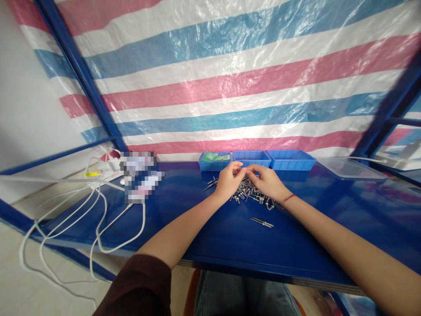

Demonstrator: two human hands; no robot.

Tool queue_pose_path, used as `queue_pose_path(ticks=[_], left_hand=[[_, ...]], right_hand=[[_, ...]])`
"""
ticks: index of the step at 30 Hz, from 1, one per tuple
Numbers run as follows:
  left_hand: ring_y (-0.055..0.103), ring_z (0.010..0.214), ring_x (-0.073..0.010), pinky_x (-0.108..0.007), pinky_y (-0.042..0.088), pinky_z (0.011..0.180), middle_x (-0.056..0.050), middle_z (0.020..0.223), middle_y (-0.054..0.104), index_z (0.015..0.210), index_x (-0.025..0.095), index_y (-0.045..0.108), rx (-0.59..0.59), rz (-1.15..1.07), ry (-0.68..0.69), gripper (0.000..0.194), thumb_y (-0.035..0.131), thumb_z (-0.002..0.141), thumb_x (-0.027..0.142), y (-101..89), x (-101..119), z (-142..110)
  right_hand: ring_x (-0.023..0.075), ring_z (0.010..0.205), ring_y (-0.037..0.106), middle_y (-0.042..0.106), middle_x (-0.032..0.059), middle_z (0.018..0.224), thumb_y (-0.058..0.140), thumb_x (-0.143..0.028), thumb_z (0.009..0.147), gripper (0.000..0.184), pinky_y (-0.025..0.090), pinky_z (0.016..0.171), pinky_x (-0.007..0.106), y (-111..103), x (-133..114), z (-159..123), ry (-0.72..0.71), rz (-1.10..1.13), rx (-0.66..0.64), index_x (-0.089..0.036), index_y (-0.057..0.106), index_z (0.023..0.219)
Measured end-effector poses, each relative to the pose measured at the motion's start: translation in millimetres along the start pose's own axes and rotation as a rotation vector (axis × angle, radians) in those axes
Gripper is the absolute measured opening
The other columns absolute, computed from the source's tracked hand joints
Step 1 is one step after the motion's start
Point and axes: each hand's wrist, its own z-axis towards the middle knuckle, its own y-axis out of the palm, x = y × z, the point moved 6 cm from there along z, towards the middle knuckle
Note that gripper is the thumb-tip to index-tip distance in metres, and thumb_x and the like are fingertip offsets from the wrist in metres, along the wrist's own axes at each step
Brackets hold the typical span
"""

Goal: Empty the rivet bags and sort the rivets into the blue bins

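Observation:
A pile of small metal rivets (247, 192) lies on the blue table (210, 237). My left hand (228, 179) rests on the pile's left side, fingers curled and pinched on something too small to name. My right hand (268, 181), with a red string at the wrist, lies over the pile's right side, its fingertips pinched close to the left hand's. Two loose rivets (262, 222) lie apart, nearer me.
Three blue plastic bins (256, 159) stand in a row behind the pile; the left one holds green items. A clear tray (350, 168) sits at the right. White cables (98, 210) trail off the table's left edge. A striped tarp hangs behind.

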Motion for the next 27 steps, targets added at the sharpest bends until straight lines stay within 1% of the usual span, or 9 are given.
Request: queue_pose_path(ticks=[2,5,9,12,16,19,22,25,27], left_hand=[[0.064,0.074,-0.0131,-0.026,0.050,0.075,-0.003,0.087,0.070,0.090,0.017,0.061,-0.001,-0.041,-0.016,0.013,0.059,0.083,0.028,-0.3,1.3,-0.4],[0.064,0.074,-0.0132,-0.026,0.050,0.074,-0.002,0.086,0.071,0.084,0.017,0.062,-0.018,-0.068,-0.001,0.013,0.060,0.083,0.030,-0.9,5.1,-0.2],[0.064,0.075,-0.0134,-0.026,0.051,0.074,-0.002,0.084,0.070,0.084,0.018,0.062,-0.022,-0.070,0.019,0.012,0.059,0.084,0.029,-1.5,8.1,0.8],[0.064,0.076,-0.0132,-0.025,0.050,0.073,-0.002,0.086,0.069,0.086,0.018,0.063,-0.017,-0.067,0.072,0.012,0.057,0.085,0.028,-3.3,11.8,1.5],[0.063,0.076,-0.0124,-0.024,0.050,0.073,-0.002,0.088,0.068,0.090,0.018,0.064,-0.016,-0.028,0.142,0.012,0.056,0.086,0.027,-6.8,17.2,2.2],[0.062,0.074,-0.0115,-0.023,0.050,0.071,-0.003,0.087,0.067,0.091,0.018,0.065,0.001,0.003,0.164,0.013,0.056,0.086,0.025,-9.3,18.9,3.0],[0.060,0.071,-0.0108,-0.022,0.049,0.068,-0.003,0.089,0.067,0.093,0.018,0.066,0.011,0.019,0.155,0.013,0.057,0.085,0.024,-10.2,17.4,4.2],[0.061,0.076,-0.0119,-0.023,0.050,0.070,-0.003,0.092,0.068,0.094,0.019,0.066,-0.038,-0.009,0.113,0.014,0.057,0.085,0.024,-7.6,13.0,6.1],[0.063,0.082,-0.0130,-0.024,0.051,0.073,-0.003,0.094,0.069,0.094,0.019,0.067,-0.089,-0.051,0.081,0.014,0.057,0.085,0.024,-5.4,9.7,7.5]], right_hand=[[0.0205,0.076,0.064,0.071,0.0048,0.083,0.046,-0.033,0.085,0.026,0.047,0.072,0.033,-0.8,2.5,-0.3,0.035,0.057,0.021,-0.020,0.068,0.087],[0.0212,0.078,0.064,0.071,0.0060,0.084,0.048,-0.037,0.085,0.028,0.047,0.073,0.034,0.1,6.8,-0.4,0.076,0.139,0.041,-0.018,0.068,0.086],[0.0214,0.078,0.063,0.071,0.0065,0.083,0.051,-0.044,0.083,0.032,0.047,0.076,0.036,1.3,7.9,0.9,0.090,0.227,0.048,-0.017,0.069,0.084],[0.0214,0.079,0.063,0.071,0.0060,0.083,0.054,-0.048,0.081,0.034,0.048,0.079,0.037,1.1,7.1,1.4,0.116,0.318,0.053,-0.018,0.069,0.085],[0.0209,0.077,0.063,0.070,0.0049,0.082,0.058,-0.054,0.077,0.038,0.048,0.077,0.037,3.7,8.4,0.4,0.168,0.456,0.021,-0.018,0.068,0.084],[0.0200,0.074,0.063,0.070,0.0048,0.080,0.064,-0.054,0.072,0.037,0.049,0.076,0.036,5.6,13.7,-0.2,0.218,0.574,0.033,-0.018,0.066,0.083],[0.0192,0.073,0.064,0.070,0.0044,0.077,0.070,-0.052,0.067,0.038,0.049,0.074,0.035,4.2,19.8,0.1,0.253,0.663,0.107,-0.019,0.064,0.084],[0.0184,0.071,0.063,0.070,0.0031,0.074,0.071,-0.049,0.066,0.038,0.049,0.072,0.035,-0.1,20.8,0.7,0.236,0.662,0.168,-0.019,0.062,0.088],[0.0177,0.070,0.063,0.069,0.0025,0.074,0.070,-0.048,0.067,0.037,0.049,0.071,0.034,-3.1,18.5,1.1,0.208,0.635,0.181,-0.019,0.062,0.090]])
